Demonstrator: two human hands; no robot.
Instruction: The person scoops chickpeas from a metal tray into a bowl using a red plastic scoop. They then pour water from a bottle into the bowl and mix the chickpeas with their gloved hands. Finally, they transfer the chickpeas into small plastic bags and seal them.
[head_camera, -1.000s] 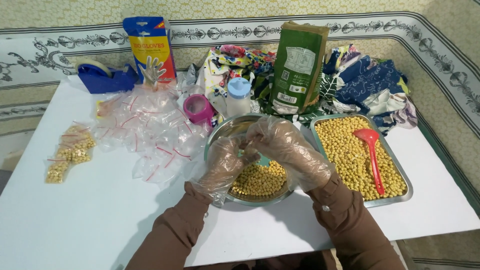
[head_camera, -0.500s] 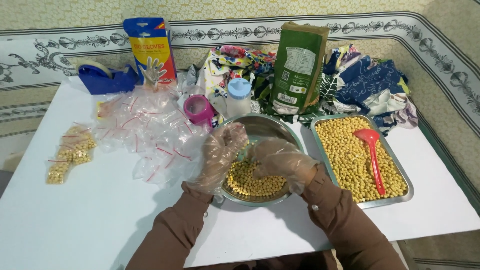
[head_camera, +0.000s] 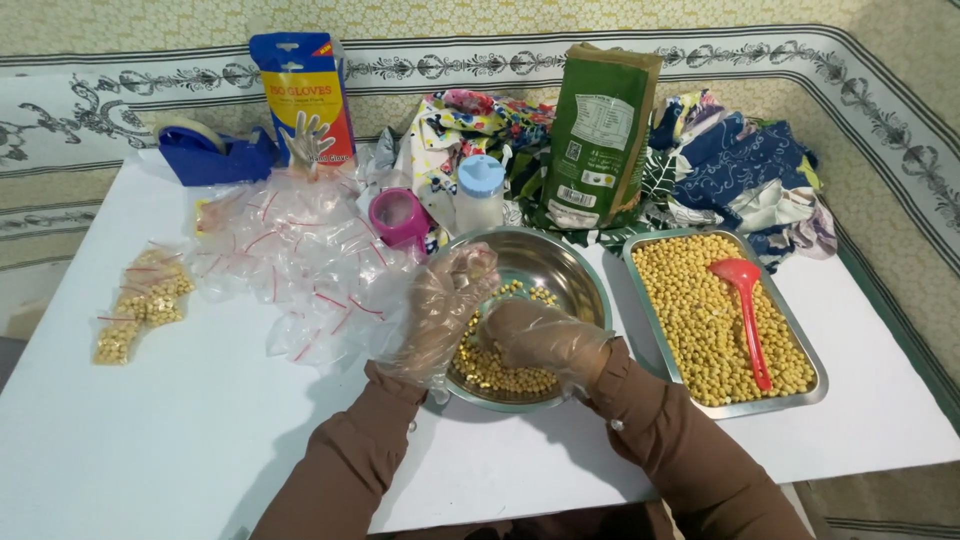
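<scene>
Both hands are in thin clear plastic gloves and both are over the round steel bowl (head_camera: 540, 262) in the middle of the surface (head_camera: 180, 440). The right hand (head_camera: 540, 338) is down inside the bowl, curled over the yellow beans (head_camera: 495, 372) at the bottom, fingers bent in; can't tell if it's actually gripping any since the glove and knuckles hide that. The left hand (head_camera: 447, 310) sits at the bowl's left rim, fingers loosely bunched and pointing up. It may be pinching a small bag, but the glove plastic makes that impossible to tell. The two hands are just beside each other, nearly touching.

Right of the bowl is a rectangular steel tray (head_camera: 800, 325) full of the same yellow beans, with a red plastic scoop (head_camera: 745, 300) lying on top. Left of the bowl there's a messy pile of empty little zip bags (head_camera: 290, 260) with red strips, and further left a few filled bags (head_camera: 140, 305). Behind the bowl: a pink cup (head_camera: 400, 217), a small white bottle with a blue cap (head_camera: 480, 195), a green pouch (head_camera: 600, 135) standing upright, a box of gloves (head_camera: 305, 95), a blue tape dispenser (head_camera: 210, 152) and some crumpled patterned cloth (head_camera: 740, 170).
</scene>
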